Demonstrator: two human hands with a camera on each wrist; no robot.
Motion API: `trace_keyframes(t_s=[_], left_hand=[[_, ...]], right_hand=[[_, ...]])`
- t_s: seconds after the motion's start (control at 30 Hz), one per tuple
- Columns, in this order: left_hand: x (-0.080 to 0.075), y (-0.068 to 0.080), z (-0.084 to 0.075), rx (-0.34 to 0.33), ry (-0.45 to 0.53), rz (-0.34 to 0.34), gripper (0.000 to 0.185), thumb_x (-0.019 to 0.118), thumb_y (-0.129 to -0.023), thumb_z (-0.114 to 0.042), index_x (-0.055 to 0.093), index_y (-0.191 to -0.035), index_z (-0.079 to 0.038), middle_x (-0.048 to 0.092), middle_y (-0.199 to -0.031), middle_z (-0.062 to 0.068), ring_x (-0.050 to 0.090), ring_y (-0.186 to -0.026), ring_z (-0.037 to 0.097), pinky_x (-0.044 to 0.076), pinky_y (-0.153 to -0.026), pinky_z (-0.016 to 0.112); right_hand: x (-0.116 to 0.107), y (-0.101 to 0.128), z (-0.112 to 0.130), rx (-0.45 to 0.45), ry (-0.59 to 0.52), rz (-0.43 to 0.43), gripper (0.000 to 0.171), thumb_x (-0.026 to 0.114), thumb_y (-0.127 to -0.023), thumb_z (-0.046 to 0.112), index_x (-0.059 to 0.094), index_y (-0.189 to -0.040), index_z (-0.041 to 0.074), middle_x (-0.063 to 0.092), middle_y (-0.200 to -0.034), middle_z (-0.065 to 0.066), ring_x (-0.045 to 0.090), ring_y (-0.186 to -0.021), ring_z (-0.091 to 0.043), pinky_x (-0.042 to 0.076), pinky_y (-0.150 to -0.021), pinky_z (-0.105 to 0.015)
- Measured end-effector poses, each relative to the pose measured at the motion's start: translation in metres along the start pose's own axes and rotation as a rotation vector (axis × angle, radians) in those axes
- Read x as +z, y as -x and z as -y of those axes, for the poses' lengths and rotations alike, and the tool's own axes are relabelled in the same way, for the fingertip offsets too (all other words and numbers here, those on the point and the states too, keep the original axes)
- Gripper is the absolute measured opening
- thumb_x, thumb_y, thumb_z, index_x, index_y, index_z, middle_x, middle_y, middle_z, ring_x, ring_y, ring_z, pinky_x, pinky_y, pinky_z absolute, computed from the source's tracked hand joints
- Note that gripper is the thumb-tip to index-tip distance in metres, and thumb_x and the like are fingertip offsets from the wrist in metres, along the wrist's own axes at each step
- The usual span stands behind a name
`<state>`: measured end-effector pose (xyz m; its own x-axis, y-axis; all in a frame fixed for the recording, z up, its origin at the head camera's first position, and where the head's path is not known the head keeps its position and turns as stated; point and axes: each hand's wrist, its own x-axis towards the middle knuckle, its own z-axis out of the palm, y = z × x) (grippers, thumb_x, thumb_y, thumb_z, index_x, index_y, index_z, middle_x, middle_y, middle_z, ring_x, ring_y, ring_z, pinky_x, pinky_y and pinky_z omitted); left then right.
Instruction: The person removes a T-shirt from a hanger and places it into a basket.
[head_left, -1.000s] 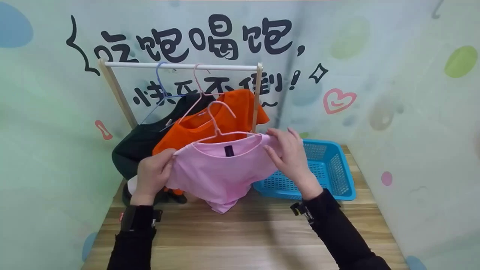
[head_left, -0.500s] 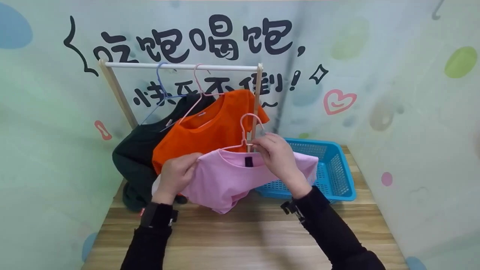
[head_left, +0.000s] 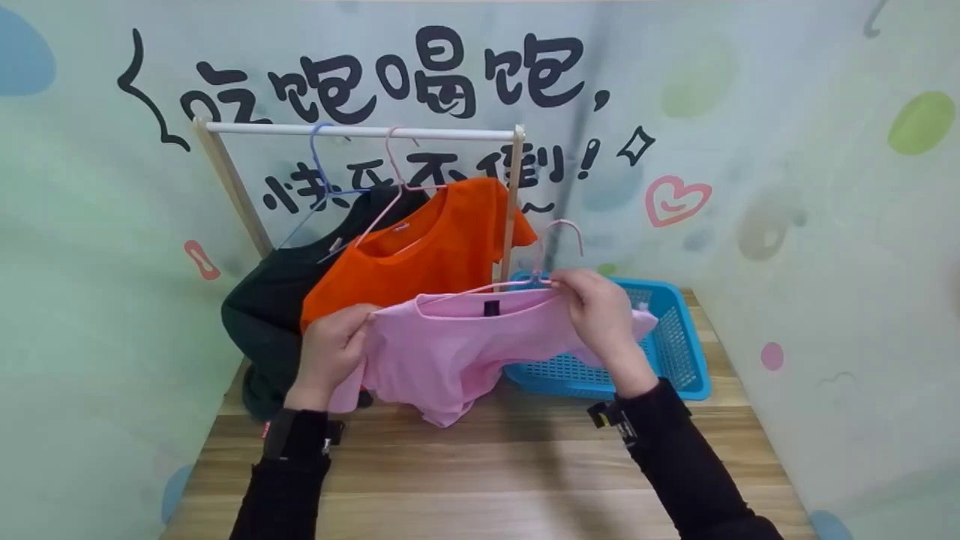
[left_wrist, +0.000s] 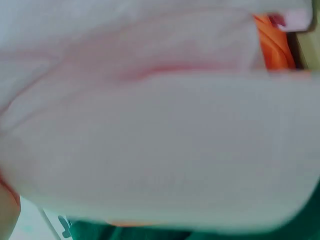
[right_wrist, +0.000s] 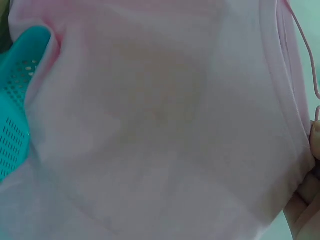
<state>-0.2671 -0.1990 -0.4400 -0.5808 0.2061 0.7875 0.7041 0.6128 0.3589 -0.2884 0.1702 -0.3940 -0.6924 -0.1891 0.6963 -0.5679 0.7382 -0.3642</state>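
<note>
A pink short-sleeved shirt (head_left: 465,337) with a black neck label hangs stretched between both hands. My left hand (head_left: 330,356) pinches its left shoulder. My right hand (head_left: 600,311) pinches the pink hanger (head_left: 480,289) just right of its hook, at the collar. The hanger's left arm runs along the neckline, and its hook points up, off the rod. Pale cloth (left_wrist: 165,145) fills most of the left wrist view. In the right wrist view the shirt (right_wrist: 150,120) covers the middle, with fingertips (right_wrist: 315,142) at its neckline on the right edge.
Behind stands a small rack with a white rod (head_left: 262,130), bearing a dark green garment (head_left: 274,300) on a blue hanger and an orange shirt (head_left: 420,255) on a pink one. A blue mesh basket (head_left: 679,337) sits at right on the wooden table (head_left: 480,480).
My right hand has left the shirt's right shoulder and taken hold of the hanger beside its hook. The hanger has shifted right within the collar. My left hand still holds the left shoulder.
</note>
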Motion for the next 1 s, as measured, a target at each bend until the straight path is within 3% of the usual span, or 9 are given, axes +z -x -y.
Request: trace_keyframes(t_s=[0.17,0.27,0.6,0.73,0.87,1.0], left_hand=[[-0.001,0.001,0.005,-0.037,0.015,-0.049,0.006,0.069,-0.088,0.002,0.07,-0.093,-0.002,0.072,-0.089,0.01,0.066,-0.077,0.024,0.047,-0.089,0.015],[0.0,0.002,0.007,-0.086,0.017,-0.095,0.002,0.067,-0.091,0.0,0.068,-0.091,-0.001,0.07,-0.086,0.01,0.064,-0.075,0.025,0.045,-0.088,0.013],[0.015,-0.002,0.006,-0.335,0.032,-0.287,0.011,0.061,-0.096,-0.002,0.063,-0.087,0.003,0.062,-0.079,0.014,0.056,-0.074,0.027,0.048,-0.077,0.03],[0.019,-0.004,0.003,-0.436,0.048,-0.364,0.014,0.058,-0.098,-0.004,0.064,-0.088,0.004,0.063,-0.083,0.016,0.055,-0.076,0.03,0.047,-0.079,0.037],[0.021,-0.005,0.001,-0.513,0.061,-0.392,0.015,0.056,-0.099,-0.005,0.063,-0.089,0.003,0.063,-0.087,0.017,0.054,-0.079,0.031,0.045,-0.08,0.04],[0.023,-0.004,0.001,-0.53,0.061,-0.4,0.017,0.056,-0.1,-0.007,0.063,-0.088,0.003,0.063,-0.087,0.017,0.055,-0.081,0.033,0.044,-0.081,0.041]], right_hand=[[-0.005,0.001,-0.008,0.009,-0.009,-0.013,0.015,0.067,-0.094,0.011,0.073,-0.107,0.005,0.072,-0.1,-0.011,0.067,-0.092,-0.028,0.057,-0.082,-0.041],[-0.005,0.003,-0.01,0.024,-0.027,-0.037,0.014,0.066,-0.095,0.011,0.072,-0.106,0.005,0.071,-0.101,-0.01,0.066,-0.092,-0.026,0.056,-0.083,-0.04],[-0.001,0.003,-0.012,-0.016,0.001,-0.093,0.012,0.062,-0.096,0.009,0.068,-0.104,0.002,0.069,-0.097,-0.014,0.066,-0.086,-0.029,0.057,-0.081,-0.04],[0.0,0.003,-0.011,-0.021,0.005,-0.117,0.011,0.063,-0.096,0.008,0.067,-0.103,0.001,0.069,-0.095,-0.015,0.066,-0.086,-0.03,0.057,-0.081,-0.041],[0.002,0.003,-0.011,-0.053,0.002,-0.147,0.01,0.065,-0.094,0.006,0.066,-0.102,0.001,0.068,-0.095,-0.015,0.066,-0.085,-0.03,0.057,-0.081,-0.042],[0.003,0.003,-0.013,-0.086,0.014,-0.15,0.008,0.065,-0.094,0.002,0.065,-0.102,0.0,0.067,-0.094,-0.017,0.067,-0.084,-0.031,0.057,-0.08,-0.042]])
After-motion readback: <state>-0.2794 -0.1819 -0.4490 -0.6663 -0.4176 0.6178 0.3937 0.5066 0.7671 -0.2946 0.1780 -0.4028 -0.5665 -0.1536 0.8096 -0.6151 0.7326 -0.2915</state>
